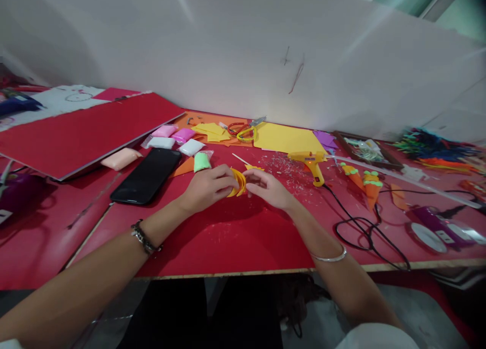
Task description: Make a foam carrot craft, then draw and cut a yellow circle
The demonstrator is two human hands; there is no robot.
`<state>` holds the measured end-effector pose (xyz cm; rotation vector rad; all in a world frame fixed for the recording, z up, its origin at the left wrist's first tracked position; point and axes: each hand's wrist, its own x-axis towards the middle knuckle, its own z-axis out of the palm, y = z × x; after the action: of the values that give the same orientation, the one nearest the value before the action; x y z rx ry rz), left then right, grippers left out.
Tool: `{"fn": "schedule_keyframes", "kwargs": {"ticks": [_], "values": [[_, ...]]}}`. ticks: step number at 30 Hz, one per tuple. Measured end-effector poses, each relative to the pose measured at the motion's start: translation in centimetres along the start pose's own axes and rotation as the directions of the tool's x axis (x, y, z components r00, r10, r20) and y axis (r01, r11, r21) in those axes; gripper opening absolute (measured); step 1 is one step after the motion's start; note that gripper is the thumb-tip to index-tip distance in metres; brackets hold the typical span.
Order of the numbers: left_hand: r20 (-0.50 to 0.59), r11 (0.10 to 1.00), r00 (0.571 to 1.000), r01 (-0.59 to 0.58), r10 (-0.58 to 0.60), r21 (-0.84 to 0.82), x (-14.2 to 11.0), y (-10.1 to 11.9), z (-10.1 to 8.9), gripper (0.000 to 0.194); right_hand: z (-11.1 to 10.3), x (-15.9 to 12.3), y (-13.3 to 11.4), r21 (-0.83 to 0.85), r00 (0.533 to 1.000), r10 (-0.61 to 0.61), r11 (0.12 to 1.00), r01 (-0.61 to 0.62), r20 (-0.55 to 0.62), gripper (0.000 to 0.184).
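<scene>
A curled piece of yellow paper strips is held above the red table between my two hands. My left hand is closed around its left side, with the fingers wrapped over part of it. At its right edge, my right hand is closed with bent fingers, thumb and fingertips against the paper. Small yellow scraps lie just behind the fingers. To the right, a yellow glue gun rests on its side with a small light glowing. A green clay packet lies near my left hand.
A black phone lies left of my hands. Behind are scissors and yellow sheets. Right of the glue gun are orange cone figures, a looped black cord, a tray and a purple extension socket.
</scene>
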<state>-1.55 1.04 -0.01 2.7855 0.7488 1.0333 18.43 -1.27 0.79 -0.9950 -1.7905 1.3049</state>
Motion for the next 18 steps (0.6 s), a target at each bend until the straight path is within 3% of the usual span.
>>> {"fn": "schedule_keyframes", "kwargs": {"ticks": [10,18], "values": [[0.03,0.996,0.998,-0.051,0.049,0.076,-0.06,0.05,0.01,0.022,0.09,-0.1,0.23,0.008,1.0,-0.013,1.0,0.013,-0.025,0.029],[0.002,0.989,0.995,-0.099,0.099,0.111,-0.03,0.02,0.06,0.021,0.03,-0.01,0.32,-0.182,0.998,-0.059,0.982,0.053,-0.032,0.023]]}}
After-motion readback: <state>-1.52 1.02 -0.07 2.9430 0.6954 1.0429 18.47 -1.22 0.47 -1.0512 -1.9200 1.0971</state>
